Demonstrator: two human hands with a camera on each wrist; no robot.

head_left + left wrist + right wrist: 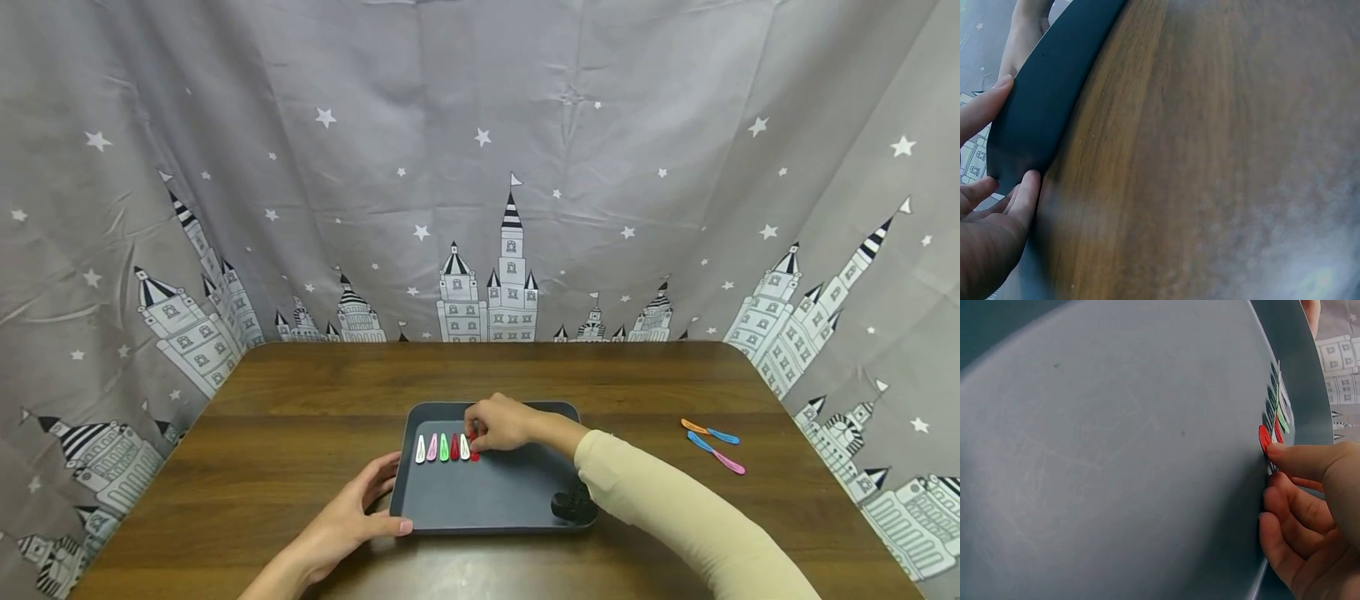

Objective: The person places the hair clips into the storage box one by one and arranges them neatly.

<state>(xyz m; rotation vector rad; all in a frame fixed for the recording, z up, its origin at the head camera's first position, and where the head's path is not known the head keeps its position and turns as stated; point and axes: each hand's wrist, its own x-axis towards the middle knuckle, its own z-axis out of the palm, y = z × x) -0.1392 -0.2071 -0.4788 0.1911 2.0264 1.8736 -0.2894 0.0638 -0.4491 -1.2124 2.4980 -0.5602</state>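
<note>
A dark grey tray (487, 500) lies on the wooden table, with a row of snap hair clips in its left half. From the left they are a white clip (420, 450), a pink clip (432, 448), a green clip (444, 447), a dark red clip (454, 448) and another white clip (465, 449). At the row's right end my right hand (501, 423) pinches a red hair clip (1263, 437) against the tray floor; the fingers partly cover it. My left hand (341, 517) grips the tray's near left corner, thumb and fingers on its wall.
Right of the tray, on the table, lie an orange clip (693, 427), a blue clip (723, 437), another blue clip (700, 442) and a pink clip (729, 462). A black object (566, 506) shows beside the right sleeve. A grey patterned curtain (480, 167) hangs behind the table.
</note>
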